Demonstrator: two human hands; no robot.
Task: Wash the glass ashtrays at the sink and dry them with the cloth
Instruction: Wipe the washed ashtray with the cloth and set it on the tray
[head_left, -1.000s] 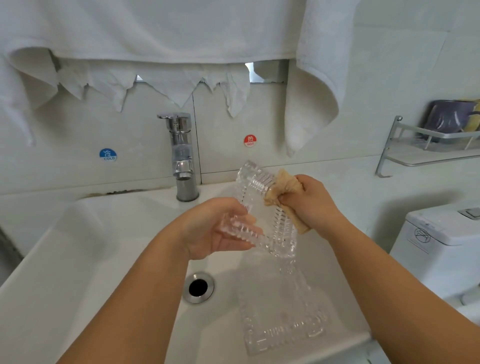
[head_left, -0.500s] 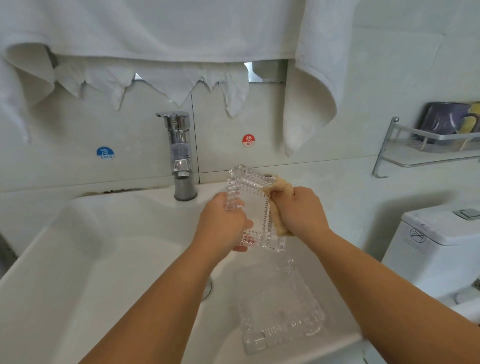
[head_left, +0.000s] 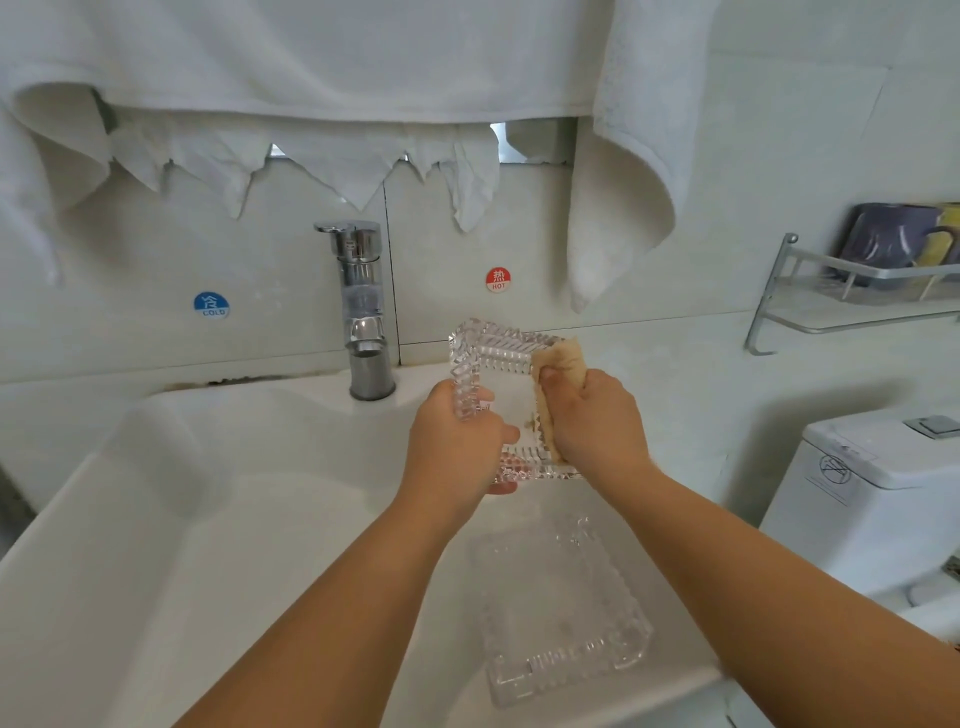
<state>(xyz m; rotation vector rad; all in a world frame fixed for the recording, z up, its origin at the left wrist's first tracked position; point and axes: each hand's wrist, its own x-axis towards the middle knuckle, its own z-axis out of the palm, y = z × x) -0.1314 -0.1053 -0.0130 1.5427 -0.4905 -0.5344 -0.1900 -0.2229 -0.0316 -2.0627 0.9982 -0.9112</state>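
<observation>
A clear, ribbed rectangular glass ashtray (head_left: 506, 384) is held up on edge over the sink (head_left: 156, 519), its hollow side facing me. My left hand (head_left: 452, 447) grips its left rim and lower corner. My right hand (head_left: 592, 421) holds a tan cloth (head_left: 563, 358) bunched against the ashtray's right rim. A second glass ashtray (head_left: 561, 608) lies flat in the sink basin at the front right, below my hands.
A chrome tap (head_left: 363, 312) stands behind the basin with no water running. White towels (head_left: 613, 156) hang above. A metal wall shelf (head_left: 857, 296) with cups is at the right, a toilet tank (head_left: 878, 493) below it.
The held ashtray has turned from tilted sideways to upright and facing me. My right hand with the cloth slid down along its right rim. The drain is now hidden behind my left arm.
</observation>
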